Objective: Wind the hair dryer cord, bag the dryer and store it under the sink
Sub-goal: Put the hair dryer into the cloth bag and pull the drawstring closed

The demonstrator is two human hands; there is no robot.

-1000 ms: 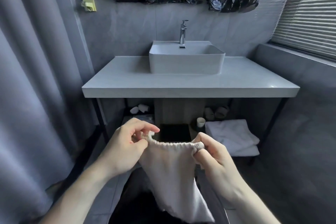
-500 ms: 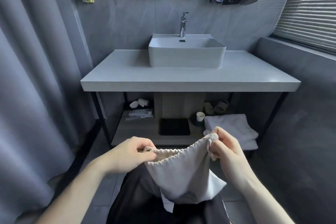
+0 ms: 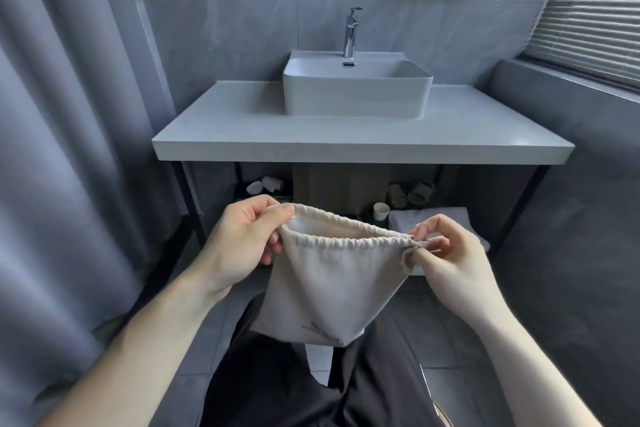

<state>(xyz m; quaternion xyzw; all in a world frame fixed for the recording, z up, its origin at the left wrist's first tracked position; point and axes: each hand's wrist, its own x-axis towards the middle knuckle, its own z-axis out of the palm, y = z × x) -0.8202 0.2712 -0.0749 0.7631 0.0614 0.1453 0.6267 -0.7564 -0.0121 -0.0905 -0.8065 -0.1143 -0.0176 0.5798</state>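
A cream drawstring bag [image 3: 325,291] hangs in front of me, its gathered mouth stretched open. My left hand [image 3: 242,243] pinches the left side of the rim, and my right hand [image 3: 450,253] pinches the right side. The bag's body droops over my dark trousers. Straight ahead stands the white sink [image 3: 356,90] on a grey counter [image 3: 346,139], with an open shelf beneath it. No hair dryer or cord is in view.
Under the counter lie folded white towels [image 3: 429,218], a small cup [image 3: 381,211], rolled items [image 3: 265,185] at the left and slippers [image 3: 412,196] at the right. A grey curtain [image 3: 62,184] hangs at the left. Window blinds [image 3: 595,7] fill the upper right.
The bag's mouth has been pulled wider, and both hands have lifted it a little higher. The bag's body has been shifting about as it hangs.
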